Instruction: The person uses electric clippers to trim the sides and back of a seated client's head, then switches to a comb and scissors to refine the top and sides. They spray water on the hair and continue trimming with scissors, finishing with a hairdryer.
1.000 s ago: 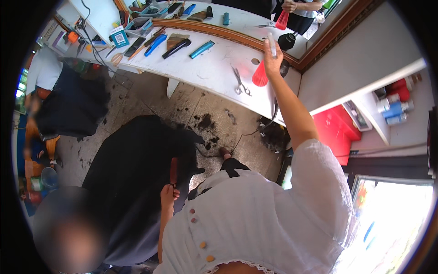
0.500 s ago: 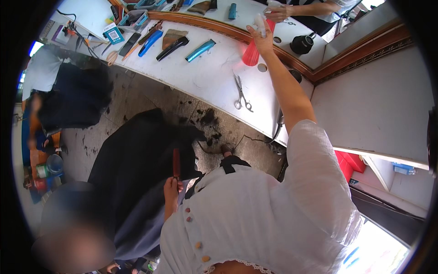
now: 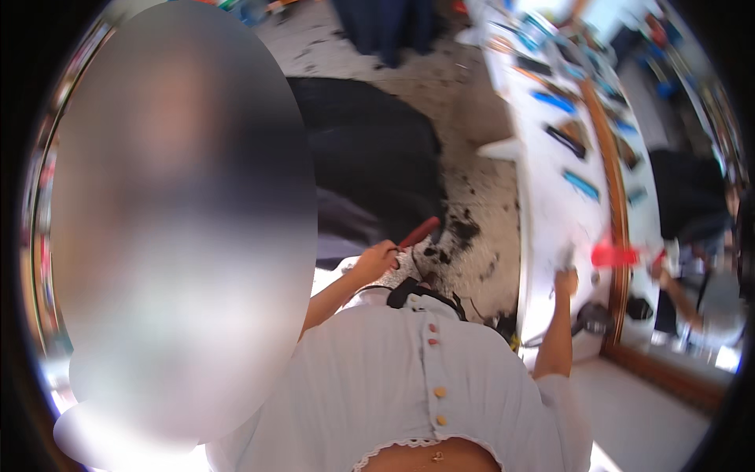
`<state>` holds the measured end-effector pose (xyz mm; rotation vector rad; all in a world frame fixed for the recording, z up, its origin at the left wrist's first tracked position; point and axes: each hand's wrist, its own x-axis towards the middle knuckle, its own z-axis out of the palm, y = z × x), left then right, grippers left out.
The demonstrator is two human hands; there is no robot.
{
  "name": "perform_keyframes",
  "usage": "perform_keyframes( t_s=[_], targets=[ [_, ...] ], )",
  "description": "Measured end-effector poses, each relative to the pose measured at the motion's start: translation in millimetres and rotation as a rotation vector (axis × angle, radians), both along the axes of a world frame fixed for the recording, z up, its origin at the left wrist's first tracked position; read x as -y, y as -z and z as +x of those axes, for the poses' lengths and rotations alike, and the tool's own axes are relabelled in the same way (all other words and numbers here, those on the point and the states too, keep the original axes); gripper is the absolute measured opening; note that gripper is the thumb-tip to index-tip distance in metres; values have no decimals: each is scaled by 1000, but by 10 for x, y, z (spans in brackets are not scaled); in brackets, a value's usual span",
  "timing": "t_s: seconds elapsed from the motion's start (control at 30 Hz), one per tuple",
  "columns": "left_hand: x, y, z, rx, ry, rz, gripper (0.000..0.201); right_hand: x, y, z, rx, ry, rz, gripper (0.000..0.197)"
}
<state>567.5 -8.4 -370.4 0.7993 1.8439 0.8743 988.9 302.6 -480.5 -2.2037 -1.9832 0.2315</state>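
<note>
My left hand (image 3: 380, 259) is closed around a red comb (image 3: 421, 231), held beside the black cape (image 3: 370, 149) draped over a seated person. Over the white counter (image 3: 543, 228), my right hand (image 3: 566, 283) is closed at a blurred grey metal shape, which looks like the scissors (image 3: 568, 256) that lay there. Motion smears its fingers. The red spray bottle (image 3: 612, 254) stands close by, beside the mirror's wooden frame, apart from my right hand.
Teal (image 3: 580, 185), black (image 3: 565, 141) and blue (image 3: 553, 101) hair clippers lie along the counter. A black hair dryer (image 3: 595, 318) is near my right forearm. Cut hair (image 3: 462, 230) litters the floor. A blurred area covers the left side. The mirror (image 3: 668, 212) runs along the right.
My right hand has let go of the spray bottle and moved to the scissors. The view has swung left. My left hand still holds the comb, now tilted to the right.
</note>
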Motion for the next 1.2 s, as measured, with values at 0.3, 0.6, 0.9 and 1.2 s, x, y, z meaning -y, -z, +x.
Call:
perform_keyframes(
  t_s=[0.3, 0.6, 0.9, 1.2],
  targets=[
    [2210, 174, -192, -97, -311, 117, 20, 2006, -457, -1822, -1561, 139, -1559, 13],
    [5222, 367, -652, 68, -1210, 273, 6, 5043, -1331, -3949, -839, -821, -1676, 27],
    [5634, 242, -1657, 596, -1348, 536, 18, 5534, -1129, -5602, -1207, -1092, -886, 19],
    [5481, 108, -3608, 575, -1058, 329, 15, 5864, -1631, -7016, -707, -1499, -113, 39]
  ],
)
